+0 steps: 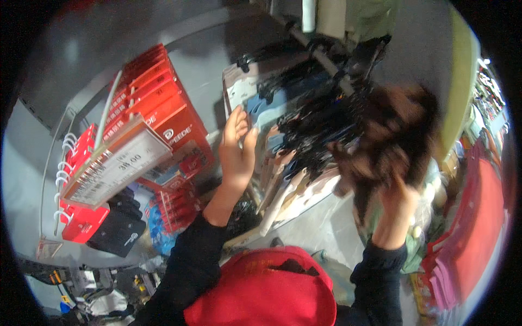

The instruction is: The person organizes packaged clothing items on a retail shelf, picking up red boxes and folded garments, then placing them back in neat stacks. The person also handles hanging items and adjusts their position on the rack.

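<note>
My left hand (pixel 237 153) is raised with its thumb and fingers apart and nothing in it. It is beside a row of folded clothes on hangers, nearest to a light blue garment (pixel 267 106). On the right, my right hand (pixel 397 199) grips a dark brown bundle (pixel 391 134), apparently soft cloth. Motion blurs the bundle, and it hides most of my right fingers. Behind the bundle, black hangers (pixel 310 118) crowd along a metal rail (pixel 322 61). White and beige garments (pixel 285 195) hang lower down.
Red packages (pixel 163 110) hang in rows at left, behind a price-tag holder (pixel 118 167) bearing writing. Black packages (pixel 118 228) hang below. Folded red and pink textiles (pixel 473 228) are stacked at right. My red apron or vest (pixel 265 289) fills the bottom centre.
</note>
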Motion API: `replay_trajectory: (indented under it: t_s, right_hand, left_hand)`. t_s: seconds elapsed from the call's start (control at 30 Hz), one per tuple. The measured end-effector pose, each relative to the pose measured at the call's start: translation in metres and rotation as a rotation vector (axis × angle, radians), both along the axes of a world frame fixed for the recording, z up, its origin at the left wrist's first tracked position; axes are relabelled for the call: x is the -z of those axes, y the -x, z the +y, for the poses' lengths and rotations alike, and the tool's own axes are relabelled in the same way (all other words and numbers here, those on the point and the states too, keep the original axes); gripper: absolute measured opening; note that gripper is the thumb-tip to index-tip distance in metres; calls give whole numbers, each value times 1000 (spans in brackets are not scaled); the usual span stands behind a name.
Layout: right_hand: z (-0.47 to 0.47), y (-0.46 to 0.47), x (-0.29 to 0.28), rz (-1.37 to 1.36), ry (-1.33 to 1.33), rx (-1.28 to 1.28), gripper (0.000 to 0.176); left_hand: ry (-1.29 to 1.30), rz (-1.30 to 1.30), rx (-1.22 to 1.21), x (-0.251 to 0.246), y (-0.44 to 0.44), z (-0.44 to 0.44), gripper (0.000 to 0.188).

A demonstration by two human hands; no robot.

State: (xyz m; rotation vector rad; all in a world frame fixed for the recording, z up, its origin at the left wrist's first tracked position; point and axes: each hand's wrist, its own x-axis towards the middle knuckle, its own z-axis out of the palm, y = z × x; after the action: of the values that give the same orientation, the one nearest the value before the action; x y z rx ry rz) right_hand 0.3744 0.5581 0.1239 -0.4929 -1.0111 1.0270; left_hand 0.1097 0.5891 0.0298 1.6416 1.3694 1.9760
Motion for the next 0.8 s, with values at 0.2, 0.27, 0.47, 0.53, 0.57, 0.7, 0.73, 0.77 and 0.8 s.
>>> replay_trajectory:
  t_s: [0.2,0.27,0.47,0.53,0.57,0.7,0.73,0.77,0.8]
  right_hand:
    - [-67,-70,112,351,270,-84,50]
    - [-64,-77,134,394,483,239,42]
    - [-52,-48,112,430,323,-223,54]
    - [-62,-16,104,354,441,-163,62]
    - [-69,-1,101,342,476,-187,66]
    - [-86,30,91,546,405,-783,81]
    - [-88,36,92,431,473,-691,83]
    - [-88,41,92,314,538,-598,85]
    - [-87,47,95,280,497,-684,86]
  left_hand:
    - [504,-12,-24,80,-1,-123,40]
    - [631,-52,35,96,-8,-150,40]
    - [627,3,146,77,-26,-171,39]
    - [577,-25,230,65,-28,-171,38]
    - [621,-86,279,60,-29,-171,37]
    - [591,-498,672,50,-34,-180,43]
    - [552,-663,795,49,-37,-184,44]
    - [506,-829,915,49,-38,-187,45]
    - [621,-1055,975,49,-41,-193,51]
